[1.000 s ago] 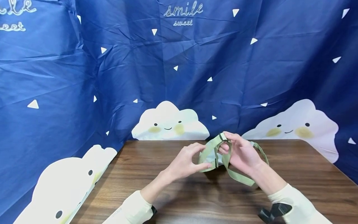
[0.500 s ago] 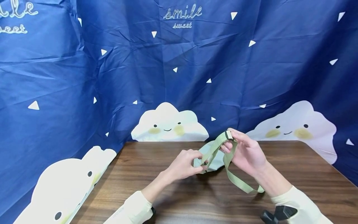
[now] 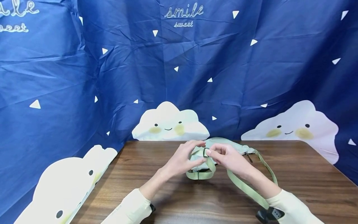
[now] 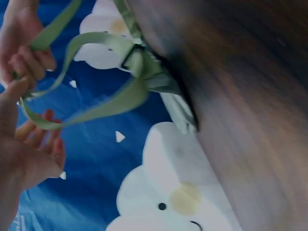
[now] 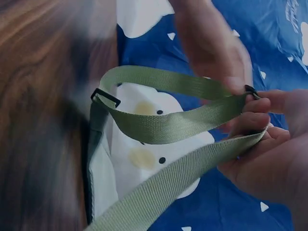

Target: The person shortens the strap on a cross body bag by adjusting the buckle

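Buckle (image 3: 206,152) on green strap (image 3: 246,188) is pinched by right hand (image 3: 230,158); left hand (image 3: 181,159) is held around it, fingers spread wide. Bag (image 3: 235,145) is seen on table (image 3: 179,200).

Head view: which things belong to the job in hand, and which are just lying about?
Seem part of the job:
- green strap
- black buckle, pinched by the right hand
- left hand
- pale green bag

Just around:
- wooden table
- blue cloud-print backdrop
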